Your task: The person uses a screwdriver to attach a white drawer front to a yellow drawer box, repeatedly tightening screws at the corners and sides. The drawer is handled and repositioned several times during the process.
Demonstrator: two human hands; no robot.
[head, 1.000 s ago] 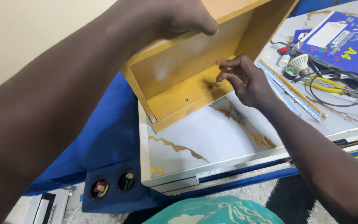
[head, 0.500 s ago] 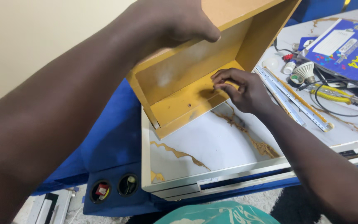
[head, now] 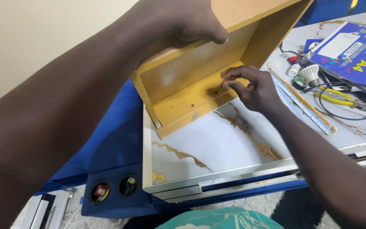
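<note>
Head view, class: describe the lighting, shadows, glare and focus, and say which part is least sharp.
Head view: soft, even light, no harsh glare; a faint sheen on the marble-patterned panel. The right hand casts a small shadow on the yellow wooden box. The left hand gripping the box's top edge and its forearm, very near the lens, loom large and slightly soft.

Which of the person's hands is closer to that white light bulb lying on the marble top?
The right hand, pinching at the yellow wooden box's inner panel, is nearer the light bulb. The left hand grips the box's top edge, farther away.
</note>
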